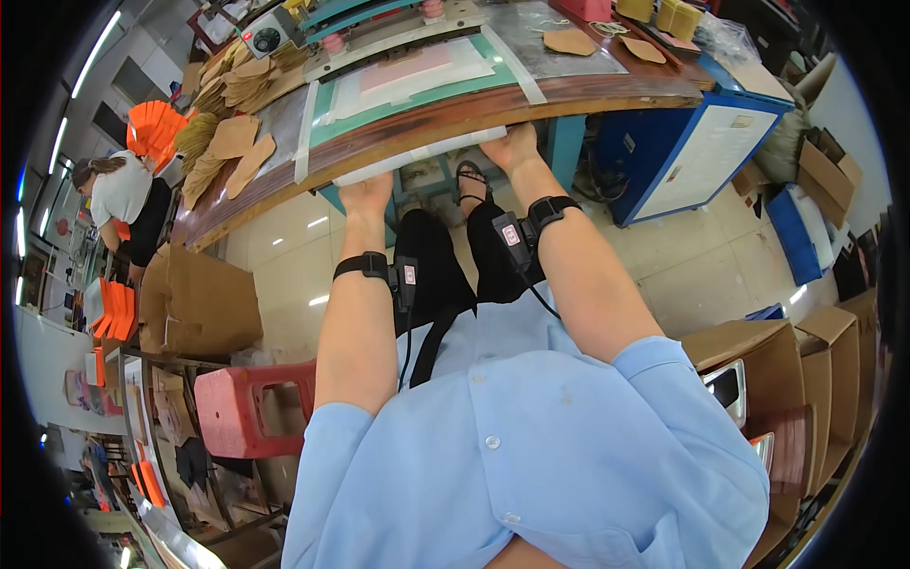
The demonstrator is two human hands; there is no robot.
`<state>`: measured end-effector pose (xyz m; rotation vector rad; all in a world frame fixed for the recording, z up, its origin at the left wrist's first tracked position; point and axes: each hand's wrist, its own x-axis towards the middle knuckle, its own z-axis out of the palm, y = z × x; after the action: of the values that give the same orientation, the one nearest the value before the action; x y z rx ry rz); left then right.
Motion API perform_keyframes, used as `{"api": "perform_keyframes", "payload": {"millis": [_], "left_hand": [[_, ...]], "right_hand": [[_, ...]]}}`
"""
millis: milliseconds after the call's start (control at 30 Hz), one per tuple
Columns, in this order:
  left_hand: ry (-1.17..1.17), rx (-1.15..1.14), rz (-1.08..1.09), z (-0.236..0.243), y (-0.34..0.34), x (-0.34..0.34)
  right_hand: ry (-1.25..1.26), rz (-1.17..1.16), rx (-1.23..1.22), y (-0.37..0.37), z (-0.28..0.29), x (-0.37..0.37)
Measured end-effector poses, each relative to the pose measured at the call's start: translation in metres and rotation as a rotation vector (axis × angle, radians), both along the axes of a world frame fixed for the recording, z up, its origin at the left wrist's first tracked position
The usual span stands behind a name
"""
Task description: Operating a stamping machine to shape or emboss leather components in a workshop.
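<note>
A long white bar (427,156) lies along the underside of the wooden workbench's front edge (417,131). My left hand (366,192) is closed at its left part, and my right hand (512,147) is closed at its right end. The fingers are mostly hidden by the bar and the bench edge. Above them on the bench is a green mat (512,64) bordered with white tape. White sheets (464,81) and a pink sheet (408,68) lie on the mat, in front of a teal press frame (365,17) with a metal plate.
Stacked tan cut pieces (232,142) crowd the bench's left, near a control box with a dial (270,33). A blue-and-white cabinet (692,156) stands right. A red stool (251,408) and cardboard boxes (199,299) stand left. Another person (133,194) works far left.
</note>
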<state>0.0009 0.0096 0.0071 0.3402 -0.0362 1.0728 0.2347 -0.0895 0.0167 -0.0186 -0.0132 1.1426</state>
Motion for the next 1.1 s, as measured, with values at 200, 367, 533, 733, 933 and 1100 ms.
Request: {"api": "perform_keyframes", "payload": {"millis": [200,367,533,733,933,1100], "left_hand": [[0.052,0.006,-0.007,-0.001,0.0,-0.003],[0.0,-0.036,0.034,0.003,-0.004,0.006],[0.021,-0.121,0.069,0.01,-0.012,0.005],[0.009,-0.086,0.073,0.009,-0.01,0.005],[0.042,-0.001,0.051,0.006,-0.005,0.0],[0.108,0.026,0.067,0.012,-0.014,0.002]], "right_hand": [[-0.017,-0.036,-0.057,-0.001,0.002,0.0],[-0.059,-0.018,-0.023,-0.003,-0.001,0.007],[-0.026,0.006,-0.011,0.0,-0.004,0.006],[-0.039,0.015,0.007,0.003,-0.008,0.008],[-0.024,0.0,-0.009,0.0,-0.004,0.006],[-0.077,0.004,0.049,0.004,-0.006,0.003]]}}
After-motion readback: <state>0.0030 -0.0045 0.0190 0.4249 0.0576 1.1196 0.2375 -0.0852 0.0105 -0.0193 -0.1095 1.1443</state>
